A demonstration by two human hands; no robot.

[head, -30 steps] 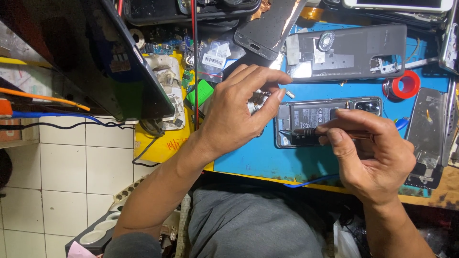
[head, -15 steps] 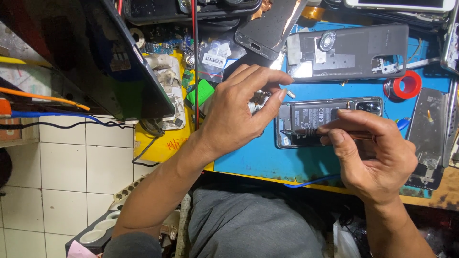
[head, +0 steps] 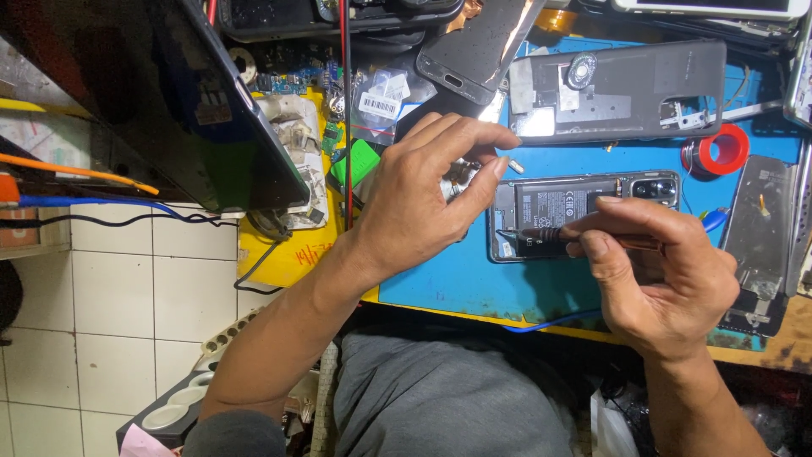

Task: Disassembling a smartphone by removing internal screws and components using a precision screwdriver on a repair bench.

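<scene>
Blue mat (head: 440,279) crowded; right hand (head: 668,279) fingers clamped on screwdriver (head: 550,234), left hand (head: 423,190) pinching opened phone (head: 558,207).

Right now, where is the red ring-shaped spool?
The red ring-shaped spool lies at the right of the blue mat, just below the grey back cover and above the opened phone.

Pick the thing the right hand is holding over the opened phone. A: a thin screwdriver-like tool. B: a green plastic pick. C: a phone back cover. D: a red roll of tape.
A: the right hand pinches a thin dark screwdriver-like tool whose tip points at the opened phone on the blue mat, while the left hand steadies the phone's end.
</scene>
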